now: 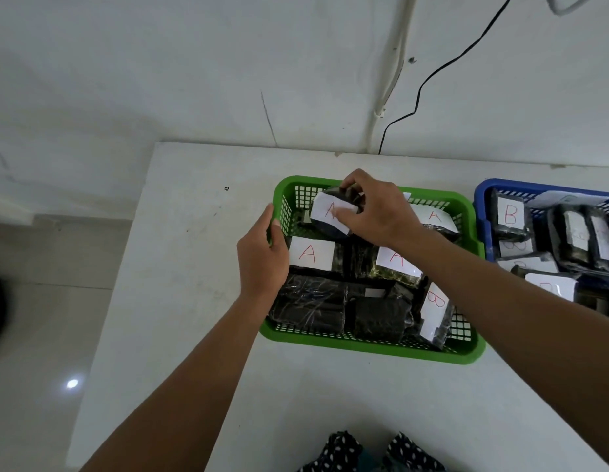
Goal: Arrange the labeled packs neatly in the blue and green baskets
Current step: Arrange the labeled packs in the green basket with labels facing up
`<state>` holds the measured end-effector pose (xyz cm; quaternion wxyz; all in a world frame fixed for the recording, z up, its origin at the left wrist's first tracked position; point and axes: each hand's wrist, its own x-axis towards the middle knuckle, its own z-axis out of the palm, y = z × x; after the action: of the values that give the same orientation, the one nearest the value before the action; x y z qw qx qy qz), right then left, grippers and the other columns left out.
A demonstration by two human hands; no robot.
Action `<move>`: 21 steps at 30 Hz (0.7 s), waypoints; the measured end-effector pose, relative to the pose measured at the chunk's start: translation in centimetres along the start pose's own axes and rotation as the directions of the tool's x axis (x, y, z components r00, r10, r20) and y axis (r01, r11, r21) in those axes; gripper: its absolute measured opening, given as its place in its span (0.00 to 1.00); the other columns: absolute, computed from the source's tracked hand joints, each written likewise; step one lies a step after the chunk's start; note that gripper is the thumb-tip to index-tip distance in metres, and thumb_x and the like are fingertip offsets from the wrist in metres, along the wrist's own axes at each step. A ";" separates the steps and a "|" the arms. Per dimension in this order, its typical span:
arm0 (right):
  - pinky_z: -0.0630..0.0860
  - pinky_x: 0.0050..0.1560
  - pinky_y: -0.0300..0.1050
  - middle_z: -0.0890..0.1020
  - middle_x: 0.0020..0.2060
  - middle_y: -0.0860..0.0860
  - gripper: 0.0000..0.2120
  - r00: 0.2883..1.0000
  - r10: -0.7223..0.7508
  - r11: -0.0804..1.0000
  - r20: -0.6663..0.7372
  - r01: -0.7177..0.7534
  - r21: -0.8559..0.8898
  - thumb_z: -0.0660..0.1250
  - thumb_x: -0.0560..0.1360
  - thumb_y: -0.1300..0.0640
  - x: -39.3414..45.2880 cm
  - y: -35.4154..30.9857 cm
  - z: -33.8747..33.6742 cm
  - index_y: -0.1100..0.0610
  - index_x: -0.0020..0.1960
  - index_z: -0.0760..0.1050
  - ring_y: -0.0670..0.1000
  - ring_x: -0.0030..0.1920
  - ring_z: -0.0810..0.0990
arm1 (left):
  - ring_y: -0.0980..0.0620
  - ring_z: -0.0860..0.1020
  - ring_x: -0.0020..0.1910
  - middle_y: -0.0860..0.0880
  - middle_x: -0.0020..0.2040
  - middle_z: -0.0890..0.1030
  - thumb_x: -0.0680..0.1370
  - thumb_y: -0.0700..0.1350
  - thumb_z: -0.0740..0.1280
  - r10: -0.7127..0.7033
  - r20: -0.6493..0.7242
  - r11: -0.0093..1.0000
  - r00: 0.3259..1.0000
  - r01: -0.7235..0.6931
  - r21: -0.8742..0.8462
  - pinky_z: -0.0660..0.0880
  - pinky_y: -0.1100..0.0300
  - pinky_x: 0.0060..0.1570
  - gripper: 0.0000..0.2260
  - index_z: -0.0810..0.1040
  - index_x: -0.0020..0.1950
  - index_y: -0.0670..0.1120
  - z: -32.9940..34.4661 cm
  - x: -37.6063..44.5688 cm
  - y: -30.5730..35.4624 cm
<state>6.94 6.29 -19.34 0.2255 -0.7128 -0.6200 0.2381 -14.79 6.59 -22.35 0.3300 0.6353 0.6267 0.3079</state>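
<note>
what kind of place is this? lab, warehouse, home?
Probably a plain indoor room used as a makeshift sorting station, not a warehouse. A bare white table stands against a scuffed white wall with a loose black cable, above a glossy tiled floor.

— What could be read in the green basket (371,347)?

— Red handwritten letters on white paper labels stuck to dark packs. One "A" label (311,252) sat at the basket's 9 o'clock side. Another "A" label (396,258) lay near its middle. A third "A" (434,217) stood toward 2 o'clock. The pack (333,212) pinched by the right hand (378,212), at 11 o'clock, showed an "A" partly covered by the thumb.

— Any other letter there?

— One "B" label (434,310), tilted, at 4 o'clock.

— And the blue basket (482,212)?

— A clear "B" label (509,214) at its 10 o'clock corner. The other labels there were too faint or hidden to read.
</note>
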 end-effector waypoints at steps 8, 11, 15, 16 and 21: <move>0.83 0.41 0.53 0.81 0.42 0.43 0.15 0.974 0.179 0.967 -0.137 -0.148 0.206 0.69 0.67 0.46 -1.1 -0.2 -0.4 0.49 0.51 0.76 0.49 0.42 0.82 | 0.55 0.75 0.63 0.46 0.68 0.77 0.84 0.45 0.58 -0.011 0.005 1.000 1.000 0.011 -0.024 0.64 0.86 0.49 0.18 0.71 0.74 0.44 0.1 -0.1 -0.1; 0.80 0.32 0.39 0.83 0.45 0.45 0.13 0.964 0.221 0.931 -0.147 -0.164 0.327 0.69 0.68 0.46 -0.8 0.0 -0.7 0.46 0.52 0.76 0.42 0.41 0.82 | 0.61 0.73 0.60 0.46 0.68 0.78 0.84 0.45 0.58 -0.009 -0.001 1.000 1.000 0.009 -0.026 0.65 0.85 0.49 0.18 0.71 0.74 0.44 0.1 0.0 -0.1; 0.78 0.53 0.38 0.79 0.54 0.48 0.15 0.998 0.049 0.987 -0.041 -0.042 0.156 0.71 0.75 0.51 -0.5 -0.3 0.4 0.51 0.61 0.78 0.47 0.52 0.78 | 0.56 0.75 0.64 0.46 0.68 0.77 0.84 0.45 0.58 -0.014 0.000 0.999 1.000 0.014 -0.035 0.66 0.83 0.51 0.18 0.71 0.74 0.44 0.1 -0.1 0.0; 0.74 0.57 0.37 0.78 0.56 0.49 0.17 1.000 0.026 0.994 -0.016 -0.024 0.107 0.71 0.76 0.50 -0.4 -0.5 1.2 0.52 0.64 0.78 0.48 0.54 0.76 | 0.54 0.76 0.64 0.46 0.68 0.77 0.84 0.45 0.58 -0.013 0.000 0.999 1.000 0.013 -0.033 0.68 0.80 0.54 0.18 0.71 0.74 0.44 0.0 -0.1 0.0; 0.71 0.49 0.46 0.83 0.51 0.52 0.13 0.987 0.153 0.987 -0.056 -0.151 0.047 0.64 0.79 0.49 0.1 -2.2 4.1 0.52 0.61 0.75 0.53 0.52 0.78 | 0.59 0.74 0.62 0.46 0.68 0.77 0.84 0.44 0.59 -0.021 -0.005 0.999 1.000 0.020 -0.026 0.65 0.84 0.51 0.18 0.71 0.74 0.44 -0.1 0.0 0.3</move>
<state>2.74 6.75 -21.22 0.2402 -0.7597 -0.5517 0.2465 -14.73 6.57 -22.02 0.3398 0.6238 0.6299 0.3142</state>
